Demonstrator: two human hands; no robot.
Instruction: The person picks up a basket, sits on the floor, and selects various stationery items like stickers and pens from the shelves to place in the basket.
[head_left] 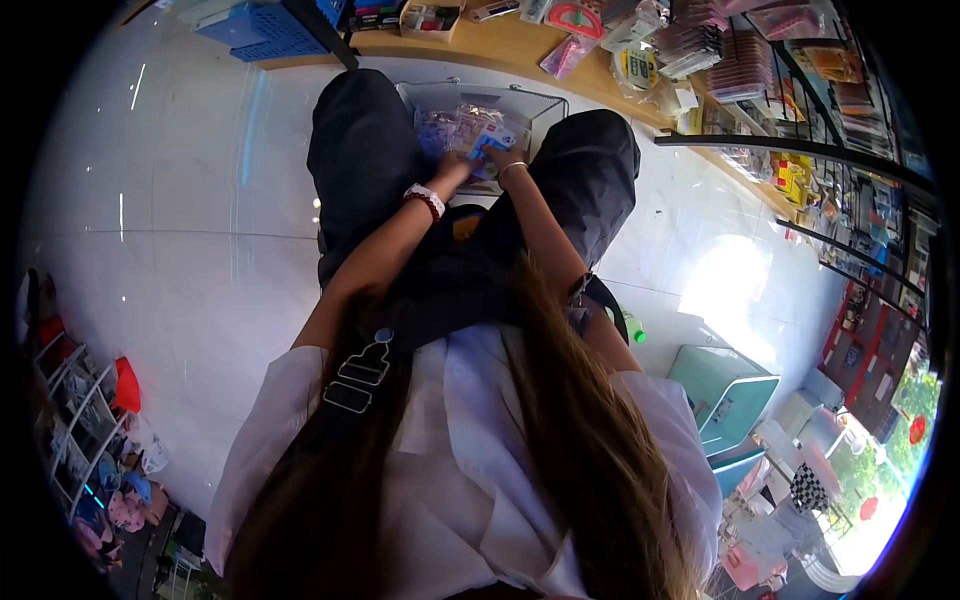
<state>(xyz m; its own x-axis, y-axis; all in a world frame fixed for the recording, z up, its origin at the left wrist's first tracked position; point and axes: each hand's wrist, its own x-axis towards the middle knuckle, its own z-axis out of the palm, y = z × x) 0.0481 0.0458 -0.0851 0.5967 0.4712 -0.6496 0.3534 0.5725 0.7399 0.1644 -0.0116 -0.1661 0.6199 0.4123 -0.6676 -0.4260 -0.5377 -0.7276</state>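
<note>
Between my knees stands a wire basket (548, 103) with several clear plastic packets inside. My left hand (456, 168) reaches over its near side, fingers bent against a blue-and-white packet (492, 137). My right hand (502, 158) is at the same packet from the other side, its fingers closed on the packet's near edge. Other packets (436, 128) with purplish contents lie to the left of it in the basket. The fingertips of my left hand are small and partly hidden, so its exact hold is unclear.
A wooden shelf (480, 48) with packaged goods runs just beyond the basket. Metal shelf bars (780, 145) stick out at the right. A green bin (722, 395) and a green-capped bottle (637, 331) are at my right; a blue crate (285, 35) stands at upper left.
</note>
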